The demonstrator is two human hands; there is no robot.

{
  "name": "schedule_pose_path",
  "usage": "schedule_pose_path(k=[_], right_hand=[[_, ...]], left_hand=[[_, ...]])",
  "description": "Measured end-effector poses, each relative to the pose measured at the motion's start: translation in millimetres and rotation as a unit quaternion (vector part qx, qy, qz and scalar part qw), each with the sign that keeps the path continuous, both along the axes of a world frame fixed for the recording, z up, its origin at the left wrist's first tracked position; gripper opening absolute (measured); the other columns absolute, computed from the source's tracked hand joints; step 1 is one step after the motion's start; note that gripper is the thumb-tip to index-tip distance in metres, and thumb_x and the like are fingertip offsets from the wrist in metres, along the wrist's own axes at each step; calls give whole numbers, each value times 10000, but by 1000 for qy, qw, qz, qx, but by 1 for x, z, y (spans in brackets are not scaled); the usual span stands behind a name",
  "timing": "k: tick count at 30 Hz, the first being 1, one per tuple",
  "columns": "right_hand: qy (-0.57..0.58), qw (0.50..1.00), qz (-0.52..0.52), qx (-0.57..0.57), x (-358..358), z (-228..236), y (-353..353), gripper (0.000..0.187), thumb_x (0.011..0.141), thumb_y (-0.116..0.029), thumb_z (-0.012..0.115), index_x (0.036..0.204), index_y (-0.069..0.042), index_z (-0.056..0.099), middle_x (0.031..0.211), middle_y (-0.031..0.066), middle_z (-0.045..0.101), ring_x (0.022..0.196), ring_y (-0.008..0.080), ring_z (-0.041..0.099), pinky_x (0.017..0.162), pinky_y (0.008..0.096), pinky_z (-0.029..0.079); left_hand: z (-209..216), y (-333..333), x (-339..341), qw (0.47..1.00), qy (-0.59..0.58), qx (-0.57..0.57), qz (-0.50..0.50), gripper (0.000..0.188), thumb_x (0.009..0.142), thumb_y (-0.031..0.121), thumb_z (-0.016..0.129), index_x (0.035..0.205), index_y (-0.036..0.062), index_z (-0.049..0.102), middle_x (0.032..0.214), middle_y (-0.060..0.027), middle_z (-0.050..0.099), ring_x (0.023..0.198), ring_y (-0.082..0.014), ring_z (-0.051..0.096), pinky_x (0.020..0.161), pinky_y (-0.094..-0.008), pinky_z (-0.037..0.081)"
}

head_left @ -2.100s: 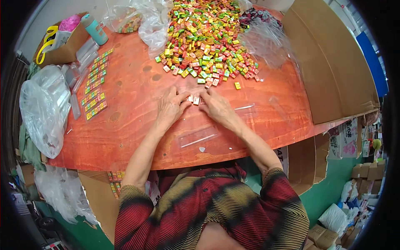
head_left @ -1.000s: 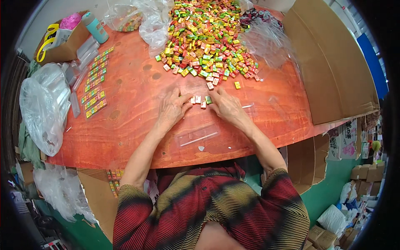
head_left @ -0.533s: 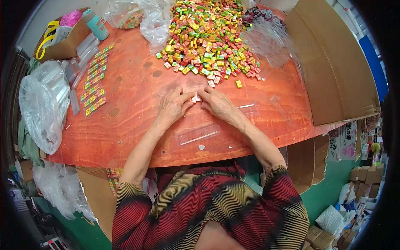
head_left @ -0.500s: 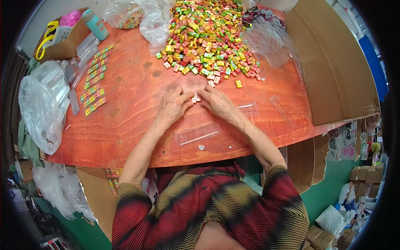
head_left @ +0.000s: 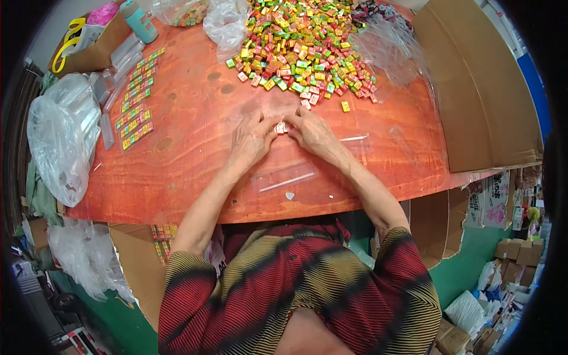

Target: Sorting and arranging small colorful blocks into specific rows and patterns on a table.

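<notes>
Head view, the only one: a couple of little boxes (head_left: 280,128) are caught right between the fingertips, on the bench (head_left: 195,163) a bit short of the big pile (head_left: 305,50). The most visible one shows a white face with a red near edge, and its long axis seems to run away from the person, while the bit of row is laid side to side. The rest is covered by fingers, so the count can't be told.

The left hand (head_left: 251,136) is curled, thumb and forefinger only slightly apart, tips at the row's left end. The right hand (head_left: 312,131) is bent much the same way at the right end. Whether the boxes are properly pinched or just pressed from both sides can't be told.

A clear tray (head_left: 287,180) is laid nearer the person, its long axis rising slightly to the right. Off to the left, filled strips (head_left: 137,135) are lined up on a slant, right ends pointing away.

As for writing: tiny marks are seen on the box faces, too small to be read. Bold dark print and a pink picture are carried by a white panel (head_left: 496,200) at lower right.
</notes>
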State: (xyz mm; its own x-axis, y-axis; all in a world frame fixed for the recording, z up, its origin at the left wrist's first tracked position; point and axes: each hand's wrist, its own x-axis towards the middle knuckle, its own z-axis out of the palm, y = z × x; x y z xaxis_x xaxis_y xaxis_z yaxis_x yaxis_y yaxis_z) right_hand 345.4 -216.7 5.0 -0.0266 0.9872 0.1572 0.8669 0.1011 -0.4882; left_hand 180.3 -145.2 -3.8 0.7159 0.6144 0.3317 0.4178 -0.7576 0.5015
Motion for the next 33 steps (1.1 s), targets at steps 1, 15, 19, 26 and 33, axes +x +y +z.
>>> schedule_pose_path(k=[1, 15, 19, 26, 33], right_hand=[[4, 1000, 4, 19, 0, -1, -2, 286, 731, -131, 634, 997, -74, 546, 861, 149, 497, 812, 323, 531, 694, 403, 431], [22, 999, 14, -35, -37, 20, -90, 263, 766, -67, 541, 1028, -42, 546, 896, 145, 496, 822, 309, 531, 659, 385, 446], [4, 999, 4, 38, -41, 7, -106, 322, 758, -44, 507, 1075, 6, 519, 1014, 142, 522, 882, 292, 531, 713, 370, 439], [-152, 986, -5, 61, -52, -2, -117, 385, 753, -100, 538, 1116, 23, 496, 1131, 146, 506, 1030, 276, 480, 857, 389, 363], [-148, 988, -21, 47, -57, -6, -121, 428, 759, -154, 583, 1127, 40, 483, 1198, 177, 468, 1111, 318, 435, 907, 460, 325]], left_hand=[[1, -1, -1, 1000, 4, -9, 1, 311, 737, 117, 629, 1046, 142, 594, 842, -88, 488, 784, -266, 532, 671, -374, 440], [13, -99, -47, 998, 43, 0, 36, 325, 729, 144, 628, 1021, 18, 558, 902, -155, 495, 820, -306, 509, 716, -394, 426], [1, -105, -57, 986, 52, 158, 25, 413, 703, 118, 651, 1061, -51, 535, 1059, -189, 527, 928, -334, 506, 754, -358, 430], [-4, -111, -62, 984, 94, 146, 31, 428, 728, 122, 634, 1098, -61, 520, 1157, -225, 492, 1023, -380, 489, 814, -385, 436], [-5, -110, -64, 989, 91, 105, 41, 463, 757, 127, 613, 1149, -73, 473, 1234, -279, 407, 1095, -404, 459, 893, -414, 409]])
